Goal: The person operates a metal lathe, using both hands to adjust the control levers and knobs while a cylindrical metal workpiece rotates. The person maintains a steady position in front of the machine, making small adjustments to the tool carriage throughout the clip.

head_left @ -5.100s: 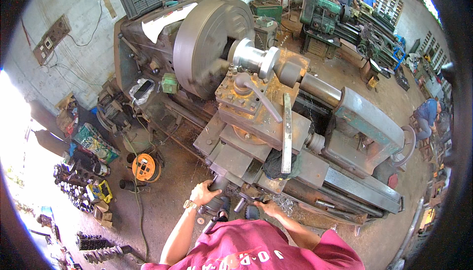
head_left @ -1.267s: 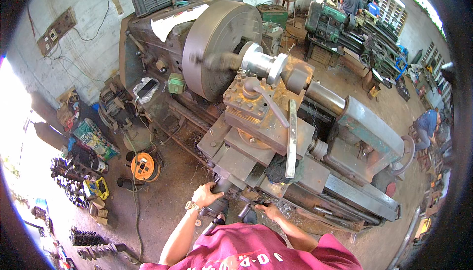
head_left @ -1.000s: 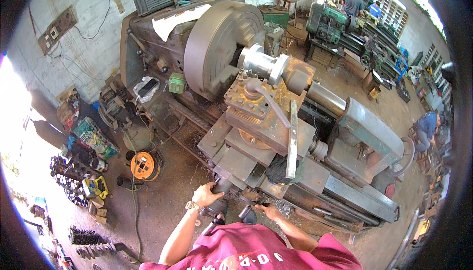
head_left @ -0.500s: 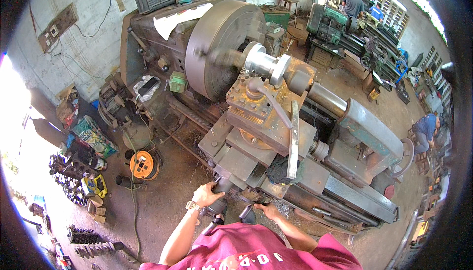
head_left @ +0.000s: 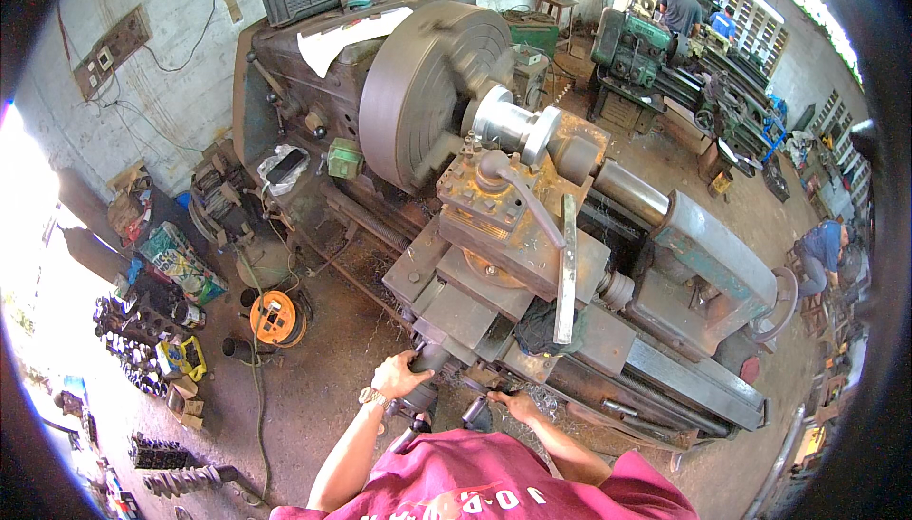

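Head view: left hand [head_left: 397,376] grips a grey cylinder [head_left: 433,358] to its right, right hand [head_left: 515,406] a dark handle [head_left: 486,390].

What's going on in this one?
A person in a maroon shirt stands at a large lathe. The left hand is against a dark cylindrical part at its front; the right hand is near a short metal handle, its grip unclear. A shiny workpiece sits between the blurred, apparently spinning chuck and the tailstock.
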Tool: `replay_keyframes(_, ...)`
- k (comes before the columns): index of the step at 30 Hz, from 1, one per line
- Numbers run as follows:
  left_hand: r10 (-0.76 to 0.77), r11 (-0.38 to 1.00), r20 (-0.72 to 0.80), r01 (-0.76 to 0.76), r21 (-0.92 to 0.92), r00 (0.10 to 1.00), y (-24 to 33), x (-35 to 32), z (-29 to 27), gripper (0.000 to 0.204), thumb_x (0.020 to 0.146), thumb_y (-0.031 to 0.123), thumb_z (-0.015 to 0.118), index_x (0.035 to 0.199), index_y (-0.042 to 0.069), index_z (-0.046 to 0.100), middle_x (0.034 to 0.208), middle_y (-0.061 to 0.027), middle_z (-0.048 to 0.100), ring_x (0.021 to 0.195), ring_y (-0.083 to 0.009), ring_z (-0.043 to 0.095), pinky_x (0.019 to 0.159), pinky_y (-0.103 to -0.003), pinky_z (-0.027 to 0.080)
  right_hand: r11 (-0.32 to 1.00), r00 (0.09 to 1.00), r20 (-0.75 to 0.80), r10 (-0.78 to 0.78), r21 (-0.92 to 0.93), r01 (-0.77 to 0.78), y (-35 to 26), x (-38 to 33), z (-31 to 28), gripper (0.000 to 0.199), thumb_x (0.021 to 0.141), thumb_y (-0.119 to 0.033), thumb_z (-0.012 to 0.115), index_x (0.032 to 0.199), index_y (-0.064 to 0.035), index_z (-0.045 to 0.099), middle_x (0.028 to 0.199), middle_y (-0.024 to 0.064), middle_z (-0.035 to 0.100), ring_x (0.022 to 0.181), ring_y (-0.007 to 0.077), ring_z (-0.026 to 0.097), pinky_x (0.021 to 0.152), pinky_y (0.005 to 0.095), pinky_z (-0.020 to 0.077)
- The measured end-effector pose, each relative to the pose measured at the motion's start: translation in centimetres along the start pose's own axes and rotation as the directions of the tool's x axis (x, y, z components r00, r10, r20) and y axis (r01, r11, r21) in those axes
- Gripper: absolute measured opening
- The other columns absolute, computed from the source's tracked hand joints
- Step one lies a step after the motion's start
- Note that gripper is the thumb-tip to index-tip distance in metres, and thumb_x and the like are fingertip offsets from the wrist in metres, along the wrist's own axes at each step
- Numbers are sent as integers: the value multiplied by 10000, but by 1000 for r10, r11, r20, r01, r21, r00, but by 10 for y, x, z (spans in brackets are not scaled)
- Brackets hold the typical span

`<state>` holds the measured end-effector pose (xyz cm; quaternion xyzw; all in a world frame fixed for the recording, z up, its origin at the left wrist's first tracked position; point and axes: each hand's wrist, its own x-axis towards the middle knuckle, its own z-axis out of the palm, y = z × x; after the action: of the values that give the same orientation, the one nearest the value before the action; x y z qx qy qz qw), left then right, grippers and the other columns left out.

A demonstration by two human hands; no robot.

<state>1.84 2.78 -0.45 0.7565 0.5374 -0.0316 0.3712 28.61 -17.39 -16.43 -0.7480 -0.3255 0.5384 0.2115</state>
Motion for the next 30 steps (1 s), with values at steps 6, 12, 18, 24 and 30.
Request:
replay_keyframes(6, -12, 1000, 12, 12, -3, 1000, 2, -1, -2, 716, 739, 570, 729, 1268, 95, 644, 1161, -192, 695, 1085, -360, 669, 939, -440, 529, 999, 999, 13, -31, 44, 31, -6, -3, 0, 691, 789, -689, 670, 1155, -105, 719, 1145, 175, 712, 1089, 331, 665, 931, 395, 485)
replay_keyframes(12, -15, 1000, 16, 15, -11, 1000, 2, -1, -2, 714, 739, 569, 728, 1267, 96, 646, 1171, -184, 694, 1093, -359, 666, 944, -441, 524, 1000, 1000, -15, 17, -24, -17, -18, -10, -3, 637, 806, -665, 665, 1092, -100, 729, 1097, 149, 722, 1045, 305, 662, 915, 390, 481)
replay_keyframes(18, -7, 1000, 4, 7, -8, 1000, 1, -1, -1, 715, 734, 573, 726, 1262, 97, 650, 1165, -187, 696, 1091, -361, 666, 941, -443, 524, 1000, 998, -60, -6, -31, 4, -19, -8, 2, 555, 819, -644, 651, 912, -107, 757, 972, 100, 739, 908, 240, 651, 854, 377, 476)
replay_keyframes(24, 1, 1000, 3, -1, -6, 1000, 1, -1, -1, 725, 734, 580, 727, 1265, 94, 647, 1163, -189, 696, 1091, -363, 666, 938, -444, 526, 998, 1000, 21, 23, -62, -22, -12, -1, 0, 790, 770, -736, 648, 1236, -99, 677, 1244, 193, 664, 1180, 352, 622, 972, 404, 483)
replay_keyframes(30, -2, 1000, 9, 2, -2, 1000, 1, -2, -2, 730, 739, 580, 727, 1274, 92, 640, 1160, -194, 696, 1089, -366, 666, 935, -449, 528, 995, 997, -70, 21, -92, -27, -9, 5, 7, 603, 807, -677, 645, 1000, -116, 753, 1020, 131, 736, 958, 284, 657, 878, 393, 477)
